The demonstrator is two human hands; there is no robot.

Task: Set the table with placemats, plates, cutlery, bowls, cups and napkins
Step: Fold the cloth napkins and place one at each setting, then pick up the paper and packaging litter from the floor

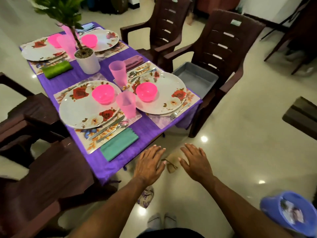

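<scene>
- Tabletop (147,127) under a purple cloth, seen from above as I stand at its near corner; four place settings are laid out on it
- Near left setting: a floral placemat (109,134), a round white plate with red roses (80,109), a glossy pink bowl (103,94) on the plate, a knife and spoon (111,127) lying beside it, a translucent pink cup (127,104) and a folded teal napkin (119,144) at the mat's edge
- Near right setting: a matching rose plate (168,86) with a pink bowl (146,91), a fork (178,111) on the near side, more cutlery on the far side, a taller pink cup (118,72) and a folded mauve napkin (133,60)
- Two far settings also show plates, pink bowls and cups, with a green napkin (56,69) at one and a blue one at the other; their cutlery is partly hidden or blurred
- A white pot (88,63) with a leafy plant stands in the middle
- My left hand (149,164) and right hand (195,163) hover palm down over the tiled floor just off the tabletop's corner, fingers spread and loose, holding nothing
- A grey tray (195,79) sits on the seat of a dark brown plastic chair beside the tabletop, with nothing visible inside
- My judgement: the setting looks complete or nearly so, as every kind of item is on the tabletop; at most a small straightening is left
</scene>
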